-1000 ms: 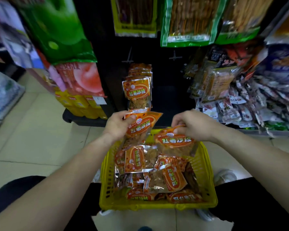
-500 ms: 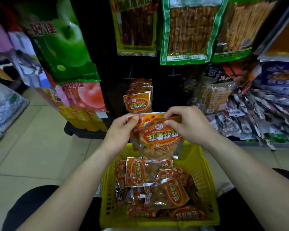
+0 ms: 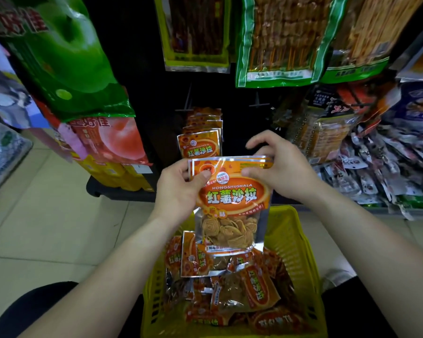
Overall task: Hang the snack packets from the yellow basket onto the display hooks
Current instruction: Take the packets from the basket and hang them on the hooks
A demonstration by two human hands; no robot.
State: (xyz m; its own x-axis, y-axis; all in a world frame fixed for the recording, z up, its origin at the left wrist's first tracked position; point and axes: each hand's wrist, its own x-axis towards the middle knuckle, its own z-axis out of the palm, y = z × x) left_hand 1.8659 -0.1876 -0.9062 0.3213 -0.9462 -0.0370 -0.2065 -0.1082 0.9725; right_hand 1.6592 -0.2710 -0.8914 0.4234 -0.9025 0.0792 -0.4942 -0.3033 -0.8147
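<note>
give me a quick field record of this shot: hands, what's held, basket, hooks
left hand: grips the held packets at the upper left corner
right hand: pinches the top edge on the right
held packets: orange snack packets, at least two stacked, upright above the basket
yellow basket: on the floor, more orange packets inside
hung packets: a row of the same snack on a hook behind
empty hook: to the right of that row

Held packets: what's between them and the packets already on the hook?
Head view: nothing; a bare gap above the held packets, gripped by left hand and right hand, below the hung packets.
</note>
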